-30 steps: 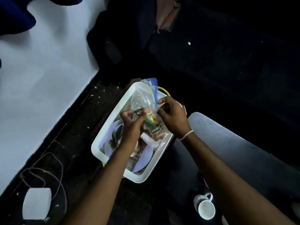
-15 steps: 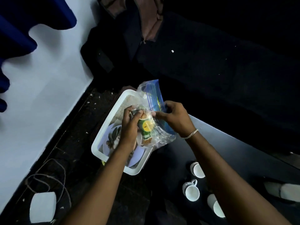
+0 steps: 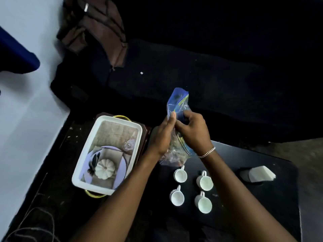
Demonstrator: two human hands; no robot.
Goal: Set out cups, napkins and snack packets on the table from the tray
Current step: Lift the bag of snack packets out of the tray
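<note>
A clear zip bag (image 3: 177,103) with a blue top holds snack packets; it hangs above the far edge of the dark table (image 3: 272,198). My left hand (image 3: 161,137) and my right hand (image 3: 193,131) both grip the bag near its middle. Below the bag, several white cups (image 3: 180,175) stand upright in a square group on the table. A white stack of napkins (image 3: 261,174) lies at the table's right. The white tray (image 3: 106,154), with a printed picture on its floor, sits to the left of the table, and nothing lies in it.
A dark sofa (image 3: 209,67) runs behind the table, with a brown bag (image 3: 97,28) on its left end. A white wall (image 3: 26,110) is on the left. Cables (image 3: 31,224) lie on the floor at the lower left.
Both hands carried the zip bag from over the tray to the right, above the table's far edge. The tray now shows bare, and the cups and napkins have come into view.
</note>
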